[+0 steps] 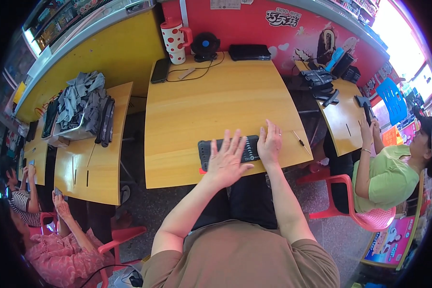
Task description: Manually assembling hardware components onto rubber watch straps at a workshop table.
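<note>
Near the front edge of the wooden table [216,110] lies a dark, flat, rectangular piece [207,152] with a row of pale printed marks. I cannot make out its exact kind. My left hand [228,161] is over it, palm down with the fingers spread, covering its middle. At its right end is my right hand [270,144], fingers stretched and fairly close together, with no grasped thing showing. A bit of red [202,171] shows by the piece's lower left corner. To the right of my right hand lies a thin pale stick-like tool [300,141] with a dark part.
Along the table's back stand a red-dotted tumbler [174,42], a small black fan [205,46] with its cable, a phone [160,71] and a folded black bundle [249,52]. A bin of grey fabric pieces [79,108] is left. Co-workers sit at tables on both sides.
</note>
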Action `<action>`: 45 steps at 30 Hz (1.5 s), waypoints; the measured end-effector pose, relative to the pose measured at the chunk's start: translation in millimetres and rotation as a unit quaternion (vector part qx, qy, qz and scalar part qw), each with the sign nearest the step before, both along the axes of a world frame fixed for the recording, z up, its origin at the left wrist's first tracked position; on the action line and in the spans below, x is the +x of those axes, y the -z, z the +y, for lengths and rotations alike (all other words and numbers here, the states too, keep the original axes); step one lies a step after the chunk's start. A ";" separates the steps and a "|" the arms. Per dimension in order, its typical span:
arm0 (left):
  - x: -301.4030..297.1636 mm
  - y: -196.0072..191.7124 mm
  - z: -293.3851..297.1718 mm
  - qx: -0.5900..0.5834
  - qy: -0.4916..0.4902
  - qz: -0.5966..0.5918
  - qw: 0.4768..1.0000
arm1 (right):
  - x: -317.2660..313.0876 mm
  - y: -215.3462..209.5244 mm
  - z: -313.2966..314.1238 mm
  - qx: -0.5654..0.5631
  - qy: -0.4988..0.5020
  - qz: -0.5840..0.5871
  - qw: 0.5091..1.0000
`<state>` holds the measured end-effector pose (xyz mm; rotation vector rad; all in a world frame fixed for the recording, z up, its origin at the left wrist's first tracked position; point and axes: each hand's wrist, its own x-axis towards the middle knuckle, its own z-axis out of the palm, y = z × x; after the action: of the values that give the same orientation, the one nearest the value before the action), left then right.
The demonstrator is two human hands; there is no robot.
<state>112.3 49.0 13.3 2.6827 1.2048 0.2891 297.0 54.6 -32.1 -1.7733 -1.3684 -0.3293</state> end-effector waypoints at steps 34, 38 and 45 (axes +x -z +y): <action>-59.2 20.0 6.5 -0.024 -0.098 0.003 0.995 | -24.4 -3.8 -12.7 -0.155 0.021 0.197 0.968; -60.4 18.3 6.0 -0.030 -0.100 0.008 0.994 | -31.9 0.2 -16.5 -0.096 0.017 0.132 0.986; -67.3 30.7 4.7 -0.010 -0.098 -0.047 0.994 | -103.4 -102.5 -30.2 0.092 -0.189 -0.072 0.975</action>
<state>45.0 53.8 -17.4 2.5054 1.4365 0.4258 193.6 24.4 70.5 -1.3249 -1.6834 -0.3671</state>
